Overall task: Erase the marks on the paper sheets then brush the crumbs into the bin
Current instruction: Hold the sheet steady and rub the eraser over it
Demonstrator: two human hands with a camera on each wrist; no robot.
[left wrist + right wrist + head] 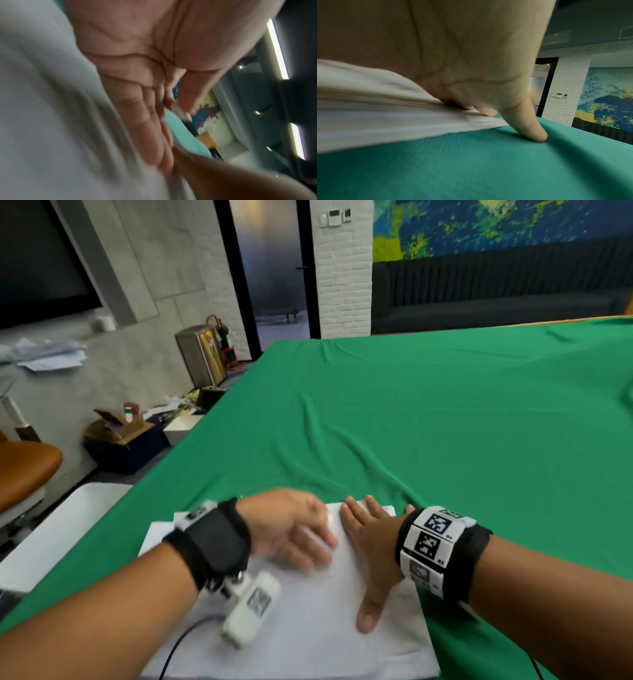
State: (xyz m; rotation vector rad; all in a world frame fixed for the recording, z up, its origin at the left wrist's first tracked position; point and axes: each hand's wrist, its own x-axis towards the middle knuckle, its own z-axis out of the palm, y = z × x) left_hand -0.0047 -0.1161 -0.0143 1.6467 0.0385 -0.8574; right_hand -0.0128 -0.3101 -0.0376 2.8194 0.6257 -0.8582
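Note:
A stack of white paper sheets (308, 631) lies on the green cloth (445, 422) at the table's near edge. My left hand (294, 530) is over the upper middle of the top sheet, blurred by motion. It seems to pinch a small white eraser (317, 537) between thumb and fingers; the left wrist view shows a whitish eraser (181, 113) at the thumb tip above the paper (42, 108). My right hand (370, 539) lies flat on the sheet's right part. In the right wrist view its little finger (530, 125) touches the cloth (471, 169) beside the paper's edge (368, 115). Faint crumbs (325, 575) lie between the hands.
A white flat-topped object (58, 535) stands off the table's left edge. On the floor at the left are an orange chair (24, 470), a cardboard box (120, 433) and a metal bin-like box (202, 354) by the wall. The cloth stretches wide beyond and right of the paper.

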